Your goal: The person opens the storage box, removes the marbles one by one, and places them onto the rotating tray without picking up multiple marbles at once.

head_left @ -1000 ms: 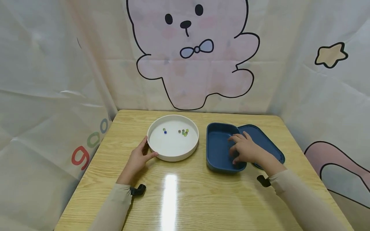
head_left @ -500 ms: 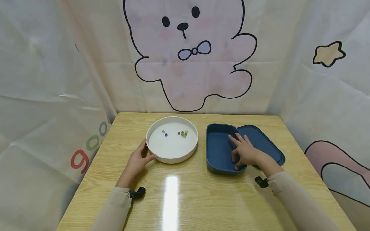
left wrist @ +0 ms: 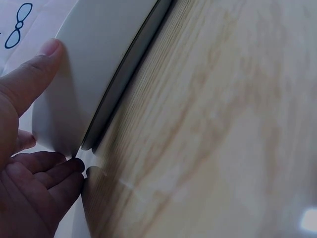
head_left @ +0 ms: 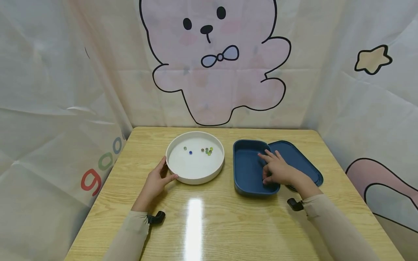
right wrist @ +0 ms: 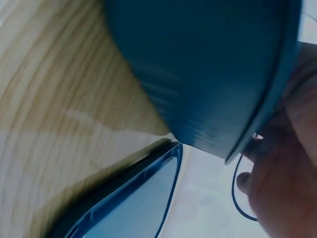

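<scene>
My left hand (head_left: 155,184) grips the near-left side of a round white tray (head_left: 196,179), thumb at the rim. In the left wrist view its thumb (left wrist: 49,49) lies on the pale side wall and the fingers curl close to the bottom edge. Inside the tray lie a blue glass marble (head_left: 191,152), a greenish marble (head_left: 185,148) and a cluster of several small marbles (head_left: 208,151). My right hand (head_left: 279,171) reaches over the right wall of a deep blue box (head_left: 240,181), thumb and forefinger pinched together. A tiny shiny thing (right wrist: 257,135) glints between the fingers in the right wrist view.
A flat blue lid (head_left: 298,159) lies on the table right of the box, under the right forearm. The wooden table (head_left: 228,228) ends at a printed cloth backdrop (head_left: 222,87), with cloth on both sides too.
My right hand's thumb and forefinger have closed from spread to a pinch inside the box. The blue marble has rolled a little to the right in the tray. The left hand keeps its hold.
</scene>
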A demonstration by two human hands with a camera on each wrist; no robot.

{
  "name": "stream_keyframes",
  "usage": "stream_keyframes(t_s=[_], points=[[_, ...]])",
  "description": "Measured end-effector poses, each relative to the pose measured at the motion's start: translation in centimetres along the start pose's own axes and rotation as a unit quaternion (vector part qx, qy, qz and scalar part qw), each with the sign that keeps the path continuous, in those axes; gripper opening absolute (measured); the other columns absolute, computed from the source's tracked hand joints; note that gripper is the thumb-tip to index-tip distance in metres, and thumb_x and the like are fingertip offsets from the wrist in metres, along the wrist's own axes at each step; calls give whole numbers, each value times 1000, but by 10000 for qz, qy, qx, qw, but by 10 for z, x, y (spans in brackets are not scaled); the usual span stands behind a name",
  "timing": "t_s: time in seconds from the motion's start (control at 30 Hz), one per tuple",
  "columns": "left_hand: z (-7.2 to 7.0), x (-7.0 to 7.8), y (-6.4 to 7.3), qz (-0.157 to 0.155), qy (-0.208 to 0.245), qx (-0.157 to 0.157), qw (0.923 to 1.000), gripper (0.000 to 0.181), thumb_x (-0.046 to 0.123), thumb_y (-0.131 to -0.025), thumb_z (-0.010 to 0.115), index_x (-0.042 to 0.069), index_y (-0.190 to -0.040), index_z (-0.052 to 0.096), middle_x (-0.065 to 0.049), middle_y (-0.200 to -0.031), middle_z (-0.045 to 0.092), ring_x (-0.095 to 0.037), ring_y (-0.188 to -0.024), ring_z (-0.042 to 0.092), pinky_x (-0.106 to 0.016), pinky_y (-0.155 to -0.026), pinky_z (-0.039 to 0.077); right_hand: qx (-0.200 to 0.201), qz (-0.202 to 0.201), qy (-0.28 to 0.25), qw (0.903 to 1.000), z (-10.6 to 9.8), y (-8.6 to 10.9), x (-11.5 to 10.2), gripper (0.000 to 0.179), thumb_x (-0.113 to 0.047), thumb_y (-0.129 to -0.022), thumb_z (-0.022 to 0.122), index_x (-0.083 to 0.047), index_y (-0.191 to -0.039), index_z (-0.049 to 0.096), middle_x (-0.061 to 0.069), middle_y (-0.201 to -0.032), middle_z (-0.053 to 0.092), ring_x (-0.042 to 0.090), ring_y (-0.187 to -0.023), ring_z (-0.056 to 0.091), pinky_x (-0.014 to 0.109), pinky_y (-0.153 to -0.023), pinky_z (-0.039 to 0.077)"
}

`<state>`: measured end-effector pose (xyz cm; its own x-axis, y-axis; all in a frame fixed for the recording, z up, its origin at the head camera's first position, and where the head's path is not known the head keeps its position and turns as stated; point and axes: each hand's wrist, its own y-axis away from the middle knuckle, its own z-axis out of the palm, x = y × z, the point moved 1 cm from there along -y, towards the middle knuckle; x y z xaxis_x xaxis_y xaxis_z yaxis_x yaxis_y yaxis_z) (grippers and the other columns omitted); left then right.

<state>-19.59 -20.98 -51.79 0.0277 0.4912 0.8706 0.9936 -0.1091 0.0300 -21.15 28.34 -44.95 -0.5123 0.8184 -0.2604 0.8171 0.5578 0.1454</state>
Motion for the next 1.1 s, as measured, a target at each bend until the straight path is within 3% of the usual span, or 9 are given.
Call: stream_keyframes(t_s=[0.07,0.17,0.23,0.3,0.43,0.67,0.87,1.1], points=[[0,0,1,2,-17,1,10000,110,54,-77,74,18,-157,8,-3,-159,22,-22,-145,26,-43,-115,32,261,-115,-179,9994,-4,-1,-2,16,-31,-74,82,-34,-71,67,18,-154,32,45,-145,11,65,-115,-4],[0,1,2,12,-5,34,10000,109,54,-77,74,18,-157,8,-2,-159,23,-21,-144,27,-42,-115,32,711,-223,-296,9968,-11,-3,-5,13,-28,-77,81,-32,-77,69,14,-142,48,40,-136,34,60,-113,23],[-1,1,3,29,3,22,10000,110,53,-77,74,17,-157,8,-3,-159,22,-21,-145,27,-42,-115,31,911,-218,-358,9950,-15,-4,-8,11,-27,-79,79,-31,-81,69,7,-126,57,32,-122,48,52,-101,41],[-2,0,4,3,9,16,10000,110,53,-77,75,18,-157,8,-2,-159,22,-20,-145,26,-42,-115,31,1019,-132,-410,9939,-18,-5,-10,10,-27,-82,78,-32,-84,70,-2,-110,58,24,-107,53,42,-85,49],[-2,0,4,-51,88,-10,9999,109,53,-77,75,19,-157,9,0,-159,21,-18,-145,26,-40,-115,32,1164,22,-714,9906,-26,-7,-15,7,-28,-84,76,-31,-87,70,-7,-97,56,21,-94,53,36,-76,47],[1,1,0,16,95,1,10000,108,51,-77,75,21,-157,9,-1,-159,22,-18,-144,26,-39,-115,33,1328,162,-1314,9823,-36,-18,-16,14,-32,-88,70,-22,-97,73,-5,-103,56,20,-94,54,36,-76,47],[1,1,-1,50,40,-32,10000,109,53,-76,74,19,-157,9,-3,-159,23,-20,-145,26,-40,-114,33,1509,270,-1631,9746,-45,-29,-16,19,-35,-89,68,-22,-103,72,-2,-109,56,19,-97,54,37,-76,48],[-2,2,1,102,108,-6,9999,109,52,-77,75,18,-156,9,-5,-159,23,-21,-144,27,-40,-115,33,1496,193,-1786,9723,-65,-48,-26,18,-38,-89,68,-25,-101,72,-3,-110,56,18,-100,54,40,-83,47]])
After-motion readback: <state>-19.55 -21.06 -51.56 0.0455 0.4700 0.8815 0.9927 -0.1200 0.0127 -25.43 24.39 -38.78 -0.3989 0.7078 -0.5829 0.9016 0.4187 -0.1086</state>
